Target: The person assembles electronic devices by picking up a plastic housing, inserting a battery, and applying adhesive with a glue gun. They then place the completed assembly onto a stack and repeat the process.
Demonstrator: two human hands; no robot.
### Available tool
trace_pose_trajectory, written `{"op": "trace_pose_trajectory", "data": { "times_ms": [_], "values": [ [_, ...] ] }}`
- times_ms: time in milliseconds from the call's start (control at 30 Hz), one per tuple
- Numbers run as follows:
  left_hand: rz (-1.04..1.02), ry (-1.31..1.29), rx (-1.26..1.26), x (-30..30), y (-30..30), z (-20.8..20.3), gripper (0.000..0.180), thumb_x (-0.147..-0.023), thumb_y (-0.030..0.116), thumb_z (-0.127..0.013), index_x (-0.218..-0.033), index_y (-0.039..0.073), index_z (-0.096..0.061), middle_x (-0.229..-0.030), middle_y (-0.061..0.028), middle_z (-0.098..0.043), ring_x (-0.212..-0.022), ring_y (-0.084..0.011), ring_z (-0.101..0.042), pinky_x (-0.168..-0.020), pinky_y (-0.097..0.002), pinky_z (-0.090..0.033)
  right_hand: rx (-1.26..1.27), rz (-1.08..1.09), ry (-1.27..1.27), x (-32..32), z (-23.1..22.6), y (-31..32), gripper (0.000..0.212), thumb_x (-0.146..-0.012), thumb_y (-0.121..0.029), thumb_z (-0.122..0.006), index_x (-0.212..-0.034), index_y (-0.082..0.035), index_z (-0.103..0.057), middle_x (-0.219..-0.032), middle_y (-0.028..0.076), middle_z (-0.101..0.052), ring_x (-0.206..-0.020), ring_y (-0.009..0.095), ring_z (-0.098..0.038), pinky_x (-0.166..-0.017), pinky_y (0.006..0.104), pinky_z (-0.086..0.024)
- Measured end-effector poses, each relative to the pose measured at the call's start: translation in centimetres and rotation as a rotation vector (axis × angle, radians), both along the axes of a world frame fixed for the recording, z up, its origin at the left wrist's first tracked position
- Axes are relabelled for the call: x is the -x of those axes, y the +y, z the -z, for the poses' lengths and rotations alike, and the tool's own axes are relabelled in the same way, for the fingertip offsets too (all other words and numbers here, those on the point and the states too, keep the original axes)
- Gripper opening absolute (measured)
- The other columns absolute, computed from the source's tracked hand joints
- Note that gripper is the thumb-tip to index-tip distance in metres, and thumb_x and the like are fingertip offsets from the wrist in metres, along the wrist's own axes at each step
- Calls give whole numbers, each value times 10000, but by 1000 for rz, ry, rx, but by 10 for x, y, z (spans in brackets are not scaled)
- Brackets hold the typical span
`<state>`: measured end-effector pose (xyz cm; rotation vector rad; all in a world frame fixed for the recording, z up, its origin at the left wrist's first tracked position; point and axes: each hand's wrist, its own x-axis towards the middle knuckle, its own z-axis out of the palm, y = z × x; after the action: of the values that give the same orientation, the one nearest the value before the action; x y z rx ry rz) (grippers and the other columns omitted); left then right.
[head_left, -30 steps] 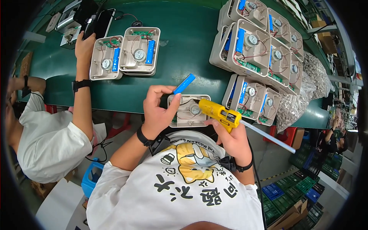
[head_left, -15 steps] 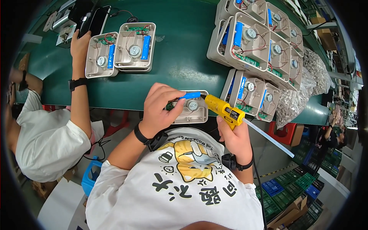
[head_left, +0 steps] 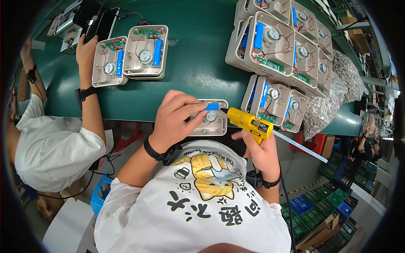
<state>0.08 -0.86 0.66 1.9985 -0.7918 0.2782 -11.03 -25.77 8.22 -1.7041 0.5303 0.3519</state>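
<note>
At the near edge of the tabletop [head_left: 194,55]: blue battery [head_left: 212,106] pinched beside a yellow glue gun [head_left: 242,119]

By the left hand [head_left: 175,119], the battery is pinched between thumb and fingers. It is held lengthwise along the far wall of an open grey case [head_left: 217,129], beyond a round speaker [head_left: 210,117]; whether it is touching the case cannot be told. By the right hand [head_left: 262,152], the gun's handle is wrapped, the nozzle being pointed at the battery's free end and a clear glue stick [head_left: 299,145] jutting from the back. Whether the trigger is pressed cannot be seen.

The battery is best lined up with the wall and pressed evenly, with fingers clear of the nozzle. Since the case seems to overhang the edge, it should be steadied.

The green surface is streaked with glare. Filled cases [head_left: 237,59] are stacked at the right, near clear plastic bags [head_left: 317,117]; more cases [head_left: 143,70] are set at the left, beside a co-worker's hand [head_left: 86,51]. Below, a blue stool [head_left: 96,201] and plastic crates [head_left: 301,206] are seen.
</note>
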Motion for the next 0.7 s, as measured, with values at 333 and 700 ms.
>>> {"op": "trace_pose_trajectory", "data": {
  "times_ms": [333, 700],
  "values": [
    [-114, 458, 50, -5, -4, -12, 172, -901, 105, -812, -1070, 77, -803, -1045, -76, -748, -984, -291, -644, -891, -387, -527, -16, -42, -39, 0, 15, 1, 336, -1072, -176, -625, -1315, 56, -646, -918, 96, -766, -568, 58, -598, -481, 202, -484],
    [72, 462, -137, -18, 3, -5, 148, -937, 111, -786, -1078, 70, -806, -1034, -64, -768, -931, -263, -607, -878, -372, -486, -5, 0, -2, 10, 15, -2, 296, -1068, -190, -647, -1243, 47, -661, -806, 61, -718, -563, 68, -607, -475, 208, -471]
  ]
}}
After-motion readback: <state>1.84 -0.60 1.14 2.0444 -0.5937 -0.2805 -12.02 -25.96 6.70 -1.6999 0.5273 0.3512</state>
